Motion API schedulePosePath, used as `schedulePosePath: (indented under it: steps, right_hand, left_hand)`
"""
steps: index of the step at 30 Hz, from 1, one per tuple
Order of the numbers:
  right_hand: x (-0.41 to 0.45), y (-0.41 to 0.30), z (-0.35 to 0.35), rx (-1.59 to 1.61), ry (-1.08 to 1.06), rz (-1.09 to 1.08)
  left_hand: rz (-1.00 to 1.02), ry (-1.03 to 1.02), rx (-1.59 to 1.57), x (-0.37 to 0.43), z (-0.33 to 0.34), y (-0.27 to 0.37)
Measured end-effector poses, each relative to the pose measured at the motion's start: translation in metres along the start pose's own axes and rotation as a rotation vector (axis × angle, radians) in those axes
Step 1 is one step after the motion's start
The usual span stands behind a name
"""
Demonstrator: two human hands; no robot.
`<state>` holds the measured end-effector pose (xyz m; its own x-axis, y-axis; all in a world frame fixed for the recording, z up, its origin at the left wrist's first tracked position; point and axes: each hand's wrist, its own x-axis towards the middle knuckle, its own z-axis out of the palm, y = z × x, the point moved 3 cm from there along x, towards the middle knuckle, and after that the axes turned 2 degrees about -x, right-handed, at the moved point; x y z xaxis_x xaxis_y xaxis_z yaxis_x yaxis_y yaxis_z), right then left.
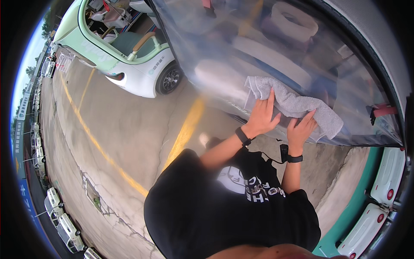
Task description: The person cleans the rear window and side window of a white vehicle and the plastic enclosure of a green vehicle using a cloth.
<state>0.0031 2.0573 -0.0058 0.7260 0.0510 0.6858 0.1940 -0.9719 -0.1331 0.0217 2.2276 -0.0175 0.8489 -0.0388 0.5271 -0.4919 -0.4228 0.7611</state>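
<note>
A folded grey terry towel [292, 102] lies against a clear plastic side curtain [223, 51], near the curtain's lower edge. My left hand [262, 116] presses the towel's left part with fingers spread on the cloth. To its right, my right hand [300, 131] holds the towel from below, its fingertips over the fold. Each wrist wears a black strap, and a small black device [284, 152] with a cable sits by the right one. Through the hazy plastic show pale seats [271, 60] and a white ring-shaped headrest [294, 21].
A mint-and-white open-sided electric cart [129, 64] stands to the left on concrete with yellow lines [184, 129]. Pink straps [385, 111] hang at the curtain's right end. White carts [388, 178] stand on green ground at right; several more [64, 223] line the far left.
</note>
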Motion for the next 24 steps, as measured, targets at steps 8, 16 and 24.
schedulePosePath:
  steps: [8, 16, 24]
  right_hand:
    - [-0.056, 0.0, 0.025, 0.054, -0.37, 0.091]
    - [0.002, -0.107, 0.065, 0.327, -0.472, -0.17]
    - [-0.041, -0.047, 0.047, -0.003, -0.397, 0.012]
  left_hand:
    - [0.026, -0.083, 0.41, -0.003, -0.056, -0.049]
    - [-0.249, 0.244, 0.57, -0.01, -0.116, -0.124]
    - [-0.148, 0.221, 0.14, -0.007, -0.043, -0.062]
